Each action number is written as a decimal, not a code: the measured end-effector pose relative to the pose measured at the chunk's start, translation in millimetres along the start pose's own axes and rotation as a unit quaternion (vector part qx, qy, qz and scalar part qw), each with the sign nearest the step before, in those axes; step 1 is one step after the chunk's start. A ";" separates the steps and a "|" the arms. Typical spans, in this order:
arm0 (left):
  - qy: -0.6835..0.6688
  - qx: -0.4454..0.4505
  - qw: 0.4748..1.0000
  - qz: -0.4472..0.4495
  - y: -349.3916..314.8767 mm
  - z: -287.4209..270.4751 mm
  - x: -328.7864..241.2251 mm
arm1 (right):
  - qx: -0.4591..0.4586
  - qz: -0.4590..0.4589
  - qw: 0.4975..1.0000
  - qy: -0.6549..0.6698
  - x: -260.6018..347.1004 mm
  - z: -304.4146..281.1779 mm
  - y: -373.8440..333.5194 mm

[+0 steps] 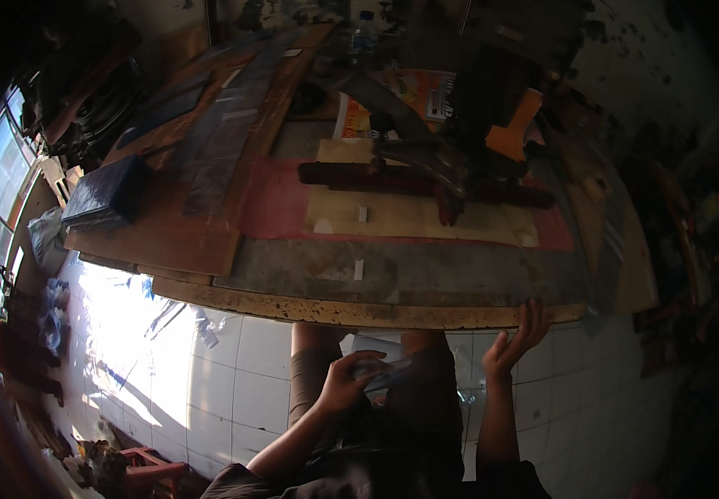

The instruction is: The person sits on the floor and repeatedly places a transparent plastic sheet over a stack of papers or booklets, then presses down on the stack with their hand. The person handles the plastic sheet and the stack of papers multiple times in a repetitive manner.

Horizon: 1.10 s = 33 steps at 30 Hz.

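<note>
Over my lap, my left hand is closed around a thin, flat, bluish-grey piece. It is blurred, so its kind cannot be told. My right hand rests at the front edge of the worktable, fingertips up on the rim and thumb apart. It appears to hold nothing. On the table in front of me, two small pale strips lie apart: one strip on the grey surface, another strip on a yellowish sheet.
A dark machine with a long reddish-brown bar stands over the sheets. To the left are a dark blue box and brown boards. A plastic bottle stands behind. A red stool is at lower left.
</note>
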State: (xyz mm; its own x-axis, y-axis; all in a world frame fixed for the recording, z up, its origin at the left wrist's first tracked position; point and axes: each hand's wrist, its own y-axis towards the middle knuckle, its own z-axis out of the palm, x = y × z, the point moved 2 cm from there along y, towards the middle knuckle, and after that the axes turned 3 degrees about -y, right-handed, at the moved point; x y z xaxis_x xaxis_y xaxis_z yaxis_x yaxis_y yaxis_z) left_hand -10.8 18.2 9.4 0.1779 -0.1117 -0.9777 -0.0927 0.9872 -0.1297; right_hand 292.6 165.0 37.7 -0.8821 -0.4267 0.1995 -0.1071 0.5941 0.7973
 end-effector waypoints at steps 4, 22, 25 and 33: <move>0.002 0.006 1.000 -0.005 -1.4 -1.1 5.2 | -0.014 0.028 1.000 0.004 -3.3 14.5 -29.8; 0.022 0.000 1.000 -0.005 0.9 2.3 -5.2 | -0.066 0.009 0.998 0.021 -11.4 33.2 -34.1; 0.020 -0.003 1.000 -0.008 1.0 1.2 -0.2 | -0.073 0.010 0.997 0.025 -9.6 35.0 -34.2; 0.040 0.000 0.999 0.008 1.0 0.0 0.4 | -0.074 0.019 0.997 0.024 -12.8 39.0 -39.1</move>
State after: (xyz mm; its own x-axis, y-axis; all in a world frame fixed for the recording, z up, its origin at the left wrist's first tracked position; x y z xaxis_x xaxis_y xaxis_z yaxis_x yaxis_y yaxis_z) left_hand -10.8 19.1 8.9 0.0966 -0.1045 -0.9898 -0.0949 0.9890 -0.1137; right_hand 290.2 173.9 -18.3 -0.8609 -0.4404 0.2546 -0.0026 0.5043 0.8636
